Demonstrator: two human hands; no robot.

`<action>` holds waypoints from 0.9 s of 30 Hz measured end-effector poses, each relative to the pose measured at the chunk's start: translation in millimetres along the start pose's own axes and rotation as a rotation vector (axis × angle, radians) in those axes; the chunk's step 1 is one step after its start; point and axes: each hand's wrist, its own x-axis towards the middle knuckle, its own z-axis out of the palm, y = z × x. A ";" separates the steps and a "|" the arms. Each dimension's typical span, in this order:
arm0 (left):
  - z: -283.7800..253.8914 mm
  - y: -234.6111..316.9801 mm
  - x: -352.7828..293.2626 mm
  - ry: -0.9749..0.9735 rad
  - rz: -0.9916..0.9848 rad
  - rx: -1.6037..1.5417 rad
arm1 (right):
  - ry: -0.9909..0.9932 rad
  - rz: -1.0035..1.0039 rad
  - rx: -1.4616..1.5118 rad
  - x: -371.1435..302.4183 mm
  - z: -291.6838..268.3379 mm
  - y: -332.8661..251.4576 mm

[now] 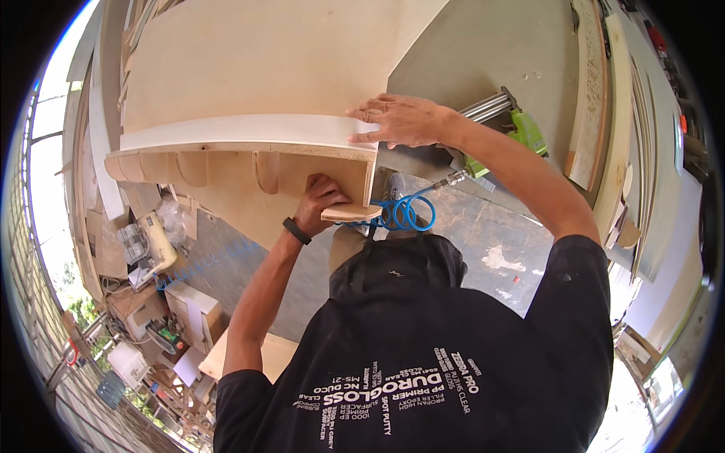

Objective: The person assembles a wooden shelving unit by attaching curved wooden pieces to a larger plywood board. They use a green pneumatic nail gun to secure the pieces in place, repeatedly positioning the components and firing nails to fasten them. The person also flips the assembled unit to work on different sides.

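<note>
Observed at upper centre-left of frame: broad plywood panel (272,60), with white edge strip (242,130) along its lower edge and curved plywood ribs (266,173) in the recess below. Seen at the right end of that recess, near centre: upright plywood end piece (371,181), standing just above small rounded plywood piece (352,214).

Right hand (394,121) found at upper centre, back uppermost, fingers spread wide, tips on or just over the right end of the white edge strip; nothing enclosed. Left hand (321,202) found at centre, in the mouth of the recess, fingers curled, beside or touching the small rounded plywood piece; cannot tell whether pinching or merely bracing.

Judged as a steadying and aligning step. For sound execution: press evenly with the right hand, fingertips flat rather than hooked over the corner; feel along the seam for any lip. Back up from below with the left hand, opposite the pressure, so as to limit twist at the upright plywood end piece. Check the small rounded plywood piece for square seating before releasing either hand. Avoid sliding along raw plywood edges; splinters possible.

Noted at upper right: green nail gun (526,136), lying on grey-brown board (453,60), in neither hand. Noted at centre, just right of the small rounded plywood piece: coiled blue air hose (414,214); snagging possible, so best kept clear.
</note>
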 end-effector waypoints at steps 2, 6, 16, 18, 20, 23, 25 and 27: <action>-1.0 0.5 -0.6 0.007 0.000 0.011 | 0.024 -0.024 0.008 3.6 8.5 3.8; -3.7 2.1 -1.4 -0.006 -0.019 -0.003 | 0.081 -0.077 -0.150 3.4 22.1 8.5; -4.6 1.1 -0.4 0.001 -0.019 -0.023 | 0.028 -0.134 -0.200 7.2 25.4 14.9; -3.8 0.5 -1.9 -0.007 -0.025 -0.023 | 0.039 -0.131 -0.199 7.0 25.6 14.9; -3.7 0.1 -1.5 -0.012 -0.026 -0.020 | 0.042 -0.131 -0.219 6.4 26.3 14.5; -4.2 0.7 -1.1 -0.010 -0.021 -0.019 | 0.033 -0.131 -0.240 6.2 26.0 13.6; -3.7 1.1 -0.2 0.001 -0.017 -0.027 | 0.023 -0.130 -0.251 6.5 25.2 12.7; -2.9 -0.4 -2.2 -0.008 -0.022 -0.028 | 0.013 -0.128 -0.263 6.9 24.3 11.5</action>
